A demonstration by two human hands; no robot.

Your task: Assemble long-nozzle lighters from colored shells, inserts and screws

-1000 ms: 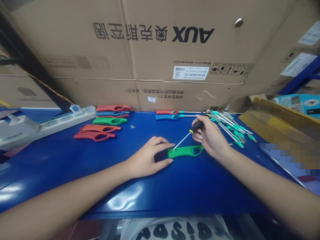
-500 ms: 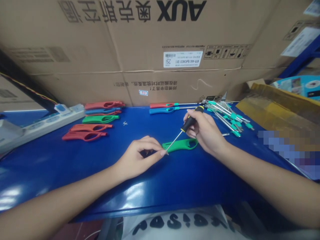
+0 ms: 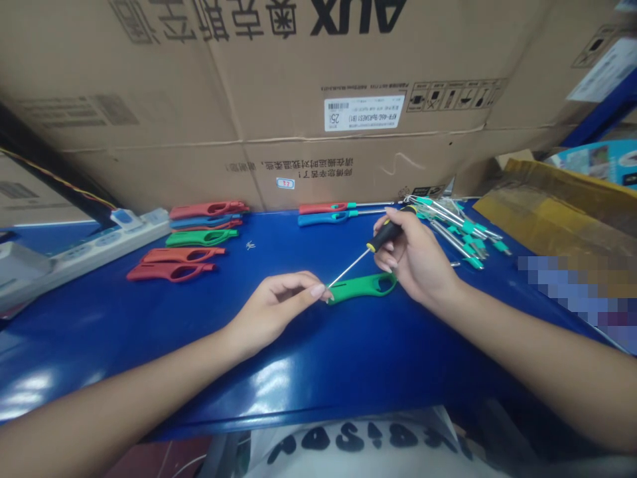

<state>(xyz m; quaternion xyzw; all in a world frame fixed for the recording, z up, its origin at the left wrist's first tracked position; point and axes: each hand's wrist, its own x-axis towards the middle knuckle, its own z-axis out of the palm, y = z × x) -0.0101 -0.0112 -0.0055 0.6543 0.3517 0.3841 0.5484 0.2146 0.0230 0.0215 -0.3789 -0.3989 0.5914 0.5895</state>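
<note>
Right hand (image 3: 417, 255) grasps screwdriver (image 3: 371, 246) by its handle; left hand (image 3: 273, 305) pinches the tip beside green casing (image 3: 360, 288) on blue table (image 3: 378, 352).

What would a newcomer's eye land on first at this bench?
Probably the black-and-yellow screwdriver in the right-hand grip, its shaft slanting down to the left-hand grip, beside the bright green handle on the blue table. After that, perhaps the jumbled metal rods with green fittings at the table's far right, or the upside-down AUX lettering on the cardboard behind.
</note>
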